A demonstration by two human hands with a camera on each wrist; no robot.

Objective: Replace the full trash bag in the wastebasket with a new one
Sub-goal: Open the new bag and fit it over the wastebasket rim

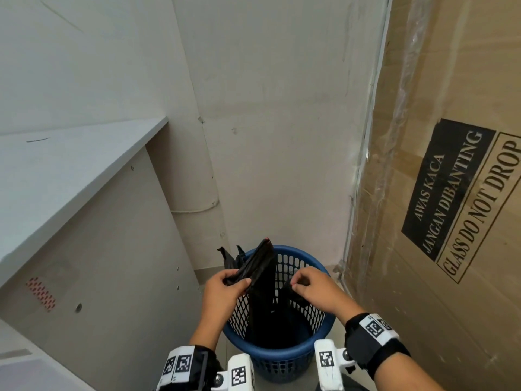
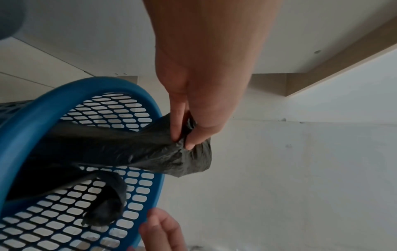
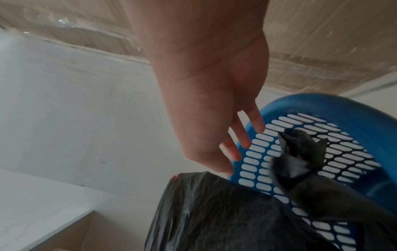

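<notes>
Black trash bag [image 1: 260,280] hangs into the blue wastebasket [image 1: 296,354]. Left hand [image 1: 225,289] pinches bag's upper edge above the left rim. Right hand [image 1: 313,289] fingers curled; grip cannot be determined

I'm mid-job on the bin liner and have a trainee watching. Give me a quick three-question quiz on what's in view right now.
1. True or false: the black trash bag is already folded over the whole rim of the blue wastebasket.
2. Which hand has a grip on the bag's upper edge? A left, B right, C neither.
3. Fill in: the cardboard carton printed "GLASS DO NOT DROP" stands on the person's ___ side of the wastebasket.

Key
1. False: the bag hangs bunched inside, and the rim is bare.
2. A: the left hand pinches it above the rim.
3. right
</notes>
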